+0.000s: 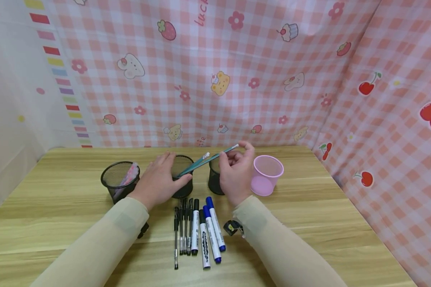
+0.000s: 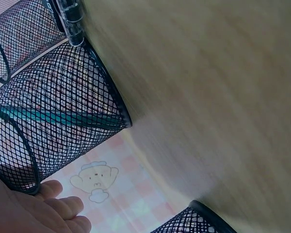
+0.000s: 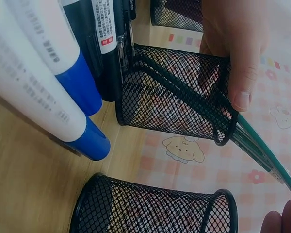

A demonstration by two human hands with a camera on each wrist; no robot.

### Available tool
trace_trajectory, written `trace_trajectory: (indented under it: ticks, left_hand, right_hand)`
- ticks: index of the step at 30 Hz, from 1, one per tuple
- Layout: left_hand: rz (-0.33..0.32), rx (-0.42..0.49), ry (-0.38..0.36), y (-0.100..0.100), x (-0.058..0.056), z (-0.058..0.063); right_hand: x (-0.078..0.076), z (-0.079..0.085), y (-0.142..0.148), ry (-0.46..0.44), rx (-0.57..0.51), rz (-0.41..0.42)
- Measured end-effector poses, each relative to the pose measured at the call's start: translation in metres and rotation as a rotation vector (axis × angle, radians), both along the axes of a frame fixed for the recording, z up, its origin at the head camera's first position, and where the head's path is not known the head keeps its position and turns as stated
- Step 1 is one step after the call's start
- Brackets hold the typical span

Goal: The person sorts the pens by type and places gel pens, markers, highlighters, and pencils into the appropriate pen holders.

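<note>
Head view: while the left hand [image 1: 159,179] grasps the round black mesh cup [image 1: 182,190], the right hand [image 1: 238,174] should guide its pinched slim teal pencil [image 1: 213,158] lengthwise.

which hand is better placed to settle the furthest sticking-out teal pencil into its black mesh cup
Probably right: the right hand is at the white-tipped end of the slim teal pencil, while the left hand holds the round black mesh cup.
</note>
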State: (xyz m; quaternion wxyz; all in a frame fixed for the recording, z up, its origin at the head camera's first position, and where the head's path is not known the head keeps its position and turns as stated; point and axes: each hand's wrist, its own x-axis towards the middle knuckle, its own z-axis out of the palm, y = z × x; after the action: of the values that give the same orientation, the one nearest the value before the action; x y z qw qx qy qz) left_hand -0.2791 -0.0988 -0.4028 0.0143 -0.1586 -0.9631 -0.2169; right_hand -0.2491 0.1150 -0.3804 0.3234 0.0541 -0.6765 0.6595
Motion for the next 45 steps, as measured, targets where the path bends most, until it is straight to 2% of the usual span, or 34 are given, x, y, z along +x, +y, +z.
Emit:
trace_trajectory:
  ticks: [11, 28, 45]
  left_hand:
    - [-0.002, 0.008, 0.009, -0.001, 0.001, 0.000]
    - [0.004, 0.021, 0.004, 0.001, 0.001, 0.001]
    - [0.009, 0.019, 0.007, 0.001, 0.002, 0.002]
  right_hand:
    - [0.002, -0.002, -0.006, -0.051, 0.085, -0.031]
    - [-0.002, -0.009, -0.009, -0.101, 0.123, 0.057]
    - [0.001, -0.010, -0.012, -0.151, 0.200, 0.084]
